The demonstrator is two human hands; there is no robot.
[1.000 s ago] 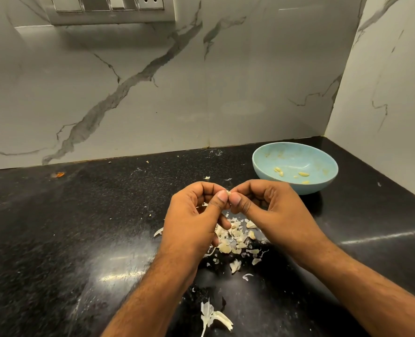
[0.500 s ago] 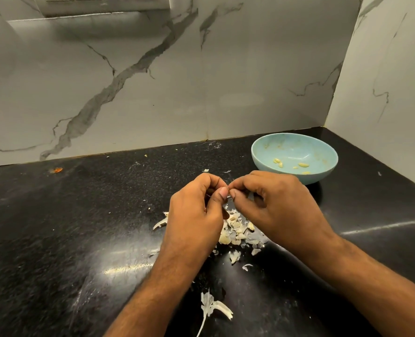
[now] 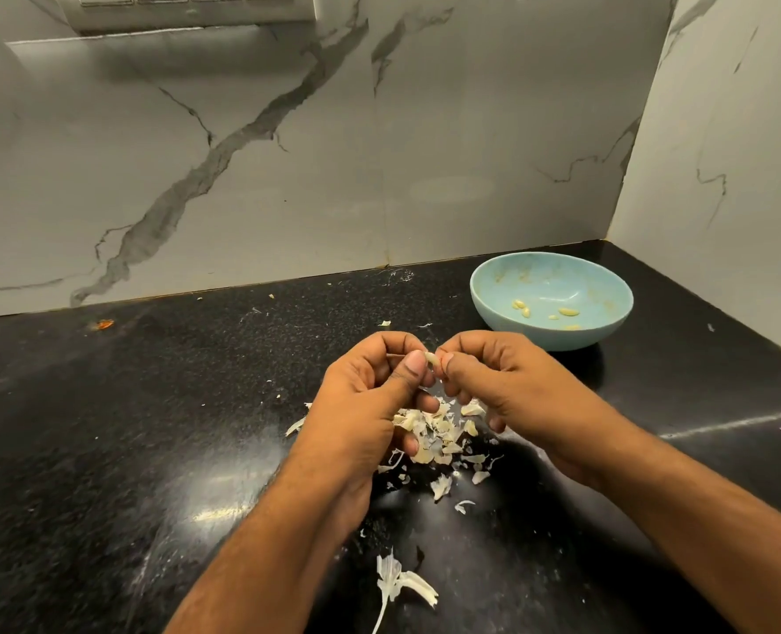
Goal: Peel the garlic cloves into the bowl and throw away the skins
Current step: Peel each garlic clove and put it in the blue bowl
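**Both hands pinch one garlic clove above the heap of skins**

The left hand (image 3: pixel 366 395) and the right hand (image 3: pixel 512 386) meet above the black desk (image 3: pixel 105 450), fingers curled inward. Between the left thumb and the right fingertips sits a small pale garlic clove (image 3: pixel 431 358), pinched from both sides and held off the desk. Directly beneath the hands lies a pile of garlic skins (image 3: pixel 439 439), loose flakes scattered around it. A larger papery piece with a thin stalk (image 3: pixel 400 583) lies apart, nearer the person. The light blue bowl (image 3: pixel 494 308) stands on the desk behind and to the right of the hands, near the corner of the marble wall (image 3: pixel 288 153). A few peeled cloves (image 3: pixel 521 307) rest in its bottom.
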